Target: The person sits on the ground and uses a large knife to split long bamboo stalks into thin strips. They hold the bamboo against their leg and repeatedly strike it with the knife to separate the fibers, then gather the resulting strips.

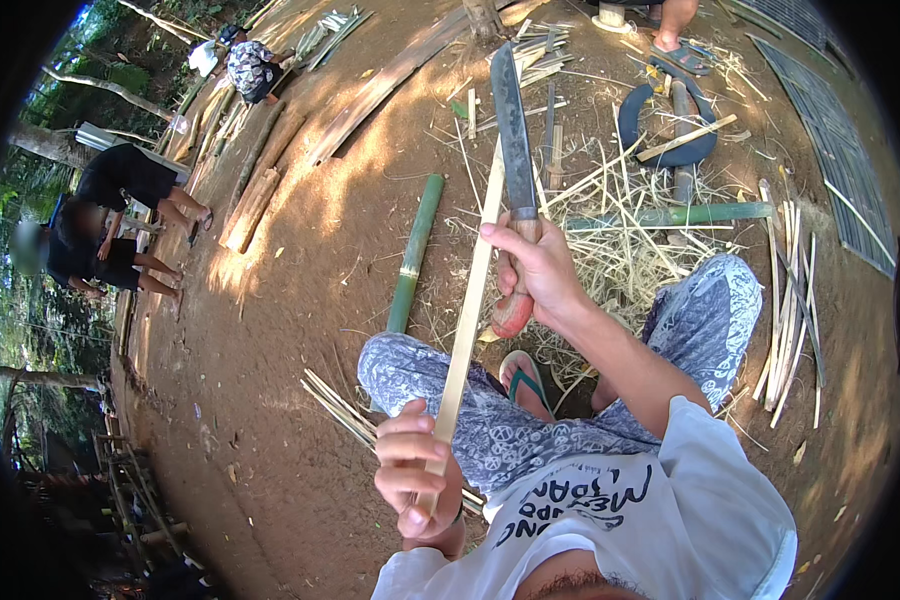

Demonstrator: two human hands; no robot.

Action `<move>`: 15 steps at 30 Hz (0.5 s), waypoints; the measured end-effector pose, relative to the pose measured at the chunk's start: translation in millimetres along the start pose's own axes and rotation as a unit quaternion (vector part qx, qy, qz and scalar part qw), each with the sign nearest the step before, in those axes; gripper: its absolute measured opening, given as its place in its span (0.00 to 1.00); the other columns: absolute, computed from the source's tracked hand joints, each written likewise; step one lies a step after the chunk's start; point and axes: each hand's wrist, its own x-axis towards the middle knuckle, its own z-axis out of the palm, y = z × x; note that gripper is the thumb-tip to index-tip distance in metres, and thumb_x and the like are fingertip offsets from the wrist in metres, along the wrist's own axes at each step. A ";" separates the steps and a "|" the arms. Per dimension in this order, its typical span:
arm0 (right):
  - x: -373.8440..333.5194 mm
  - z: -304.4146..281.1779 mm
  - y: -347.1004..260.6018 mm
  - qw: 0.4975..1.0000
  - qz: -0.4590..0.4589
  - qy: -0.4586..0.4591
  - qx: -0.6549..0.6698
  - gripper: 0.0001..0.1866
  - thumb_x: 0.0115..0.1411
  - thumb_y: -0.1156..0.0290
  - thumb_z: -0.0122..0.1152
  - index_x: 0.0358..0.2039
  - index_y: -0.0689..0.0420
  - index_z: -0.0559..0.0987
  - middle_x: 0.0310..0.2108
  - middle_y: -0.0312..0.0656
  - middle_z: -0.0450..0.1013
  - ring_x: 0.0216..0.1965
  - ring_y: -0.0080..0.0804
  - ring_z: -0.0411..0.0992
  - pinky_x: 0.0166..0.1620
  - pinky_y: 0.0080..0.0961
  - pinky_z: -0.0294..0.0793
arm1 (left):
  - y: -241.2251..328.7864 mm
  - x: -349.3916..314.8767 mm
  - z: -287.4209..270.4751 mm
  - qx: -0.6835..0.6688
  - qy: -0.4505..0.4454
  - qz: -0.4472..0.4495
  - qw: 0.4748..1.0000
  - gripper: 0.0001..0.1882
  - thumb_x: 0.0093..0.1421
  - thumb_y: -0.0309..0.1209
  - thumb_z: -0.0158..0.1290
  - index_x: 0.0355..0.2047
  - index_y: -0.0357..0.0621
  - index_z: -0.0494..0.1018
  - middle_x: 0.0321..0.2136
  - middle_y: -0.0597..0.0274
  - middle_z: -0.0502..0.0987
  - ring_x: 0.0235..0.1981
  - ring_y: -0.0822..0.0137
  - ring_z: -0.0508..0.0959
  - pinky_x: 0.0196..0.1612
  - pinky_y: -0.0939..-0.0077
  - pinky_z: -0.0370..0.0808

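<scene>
My left hand [417, 470] is closed around the lower end of a long, pale bamboo strip [466, 340]. The strip slants up and away, passing beside the blade of a machete [515, 140]. My right hand [538, 268] grips the machete by its wooden handle, which has a red butt end, and the dark blade points away from me. Blade and strip lie close together above my hand; whether they touch I cannot tell. Bamboo shavings and thin strips [610, 270] cover the ground in front of my crossed legs.
A green bamboo pole [415, 250] lies left of my knee, another [705, 213] beyond the shavings. Bundled strips [788, 310] rest at right, others [340, 408] at left. A dark curved pad [630, 115], planks [390, 85] and a slatted panel [835, 150] lie farther off. Other people work nearby.
</scene>
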 end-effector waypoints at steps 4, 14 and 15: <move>5.9 -9.3 -24.6 0.998 -0.045 0.021 -0.032 0.12 0.57 0.68 0.69 0.31 0.58 0.72 0.18 0.32 0.67 0.13 0.18 0.64 0.15 0.19 0.65 | -16.1 -3.1 10.6 -0.009 -0.070 -0.019 0.997 0.27 0.63 0.60 0.42 0.33 0.47 0.70 0.44 0.46 0.72 0.56 0.45 0.68 0.62 0.42 0.60; 13.4 -26.1 -49.0 0.996 -0.047 0.027 -0.065 0.10 0.60 0.67 0.64 0.27 0.59 0.77 0.17 0.34 0.70 0.15 0.18 0.64 0.19 0.19 0.63 | -21.8 11.8 50.9 0.085 -0.211 0.095 0.969 0.32 0.56 0.63 0.55 0.38 0.45 0.80 0.47 0.46 0.78 0.54 0.44 0.74 0.58 0.48 0.71; 9.4 -26.1 -44.9 0.997 -0.034 0.035 -0.064 0.09 0.60 0.67 0.64 0.28 0.59 0.77 0.17 0.34 0.70 0.15 0.18 0.64 0.20 0.19 0.63 | -24.8 11.0 48.7 0.118 -0.233 0.121 0.958 0.29 0.56 0.60 0.57 0.38 0.44 0.80 0.46 0.47 0.79 0.55 0.46 0.75 0.59 0.48 0.71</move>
